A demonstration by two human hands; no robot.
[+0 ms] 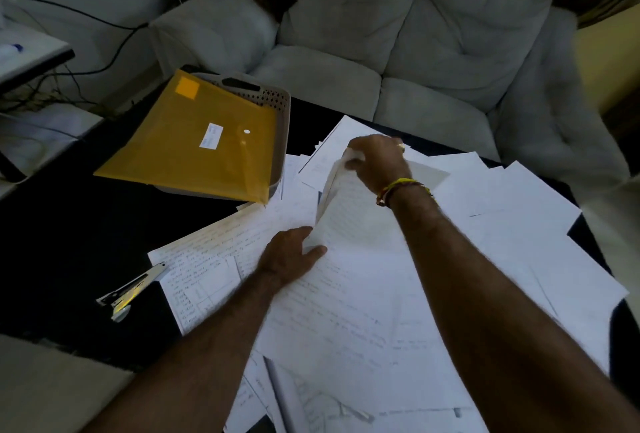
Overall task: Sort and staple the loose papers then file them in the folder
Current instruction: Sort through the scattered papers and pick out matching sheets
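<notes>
Loose white papers [363, 294], many handwritten, lie spread over the black table. My right hand [375, 162] pinches the far edge of one sheet [349, 211] and holds it lifted and curled above the pile. My left hand [291, 256] grips the near corner of that same sheet, thumb on top. A yellow snap-button folder [194, 141] lies tilted across a grey basket at the left. A metal stapler [133, 289] lies on the table at the left of the pile, apart from both hands.
The grey perforated basket [273, 96] stands under the folder. A grey sofa [398, 51] runs behind the table. A white side table with cables [31, 55] stands at the far left. Bare black tabletop [69, 224] shows on the left.
</notes>
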